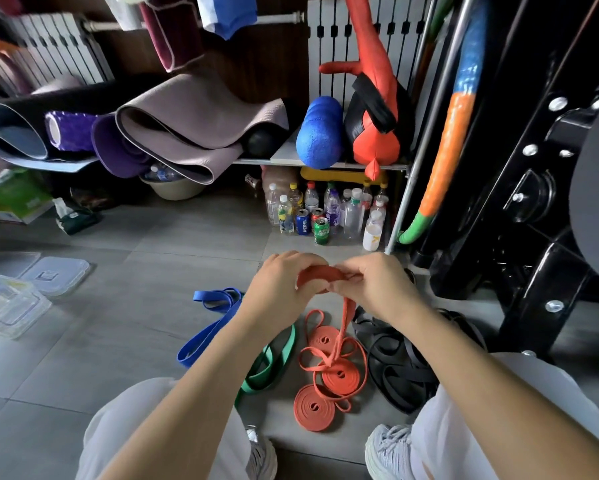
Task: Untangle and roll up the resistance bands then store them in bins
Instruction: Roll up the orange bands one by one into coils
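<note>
The person squats on the floor with both hands raised in front of the knees, winding an orange band. The left hand curls round the small roll, and the right hand pinches its outer turn between thumb and fingertips. The loose tail drops from under the right hand into slack orange loops on the floor, among three rolled orange coils. A blue band lies unrolled to the left, with a green band beside it, partly under the left forearm. A heap of black bands sits just right of the coils. Clear bins stand well apart at the far left, with their lids lying beside them.

To do this step well, I'd hold the roll firm in the left hand and feed the tail on flat, with no twist. Each turn should land square on the one before. The tail seems to run through the loops below, though from here I can't be sure it is caught, so it wants shaking free before a knot gets drawn up.

Under the shelf, among the bottles, a blue can reads PEPSI, and I can read no other writing
</note>
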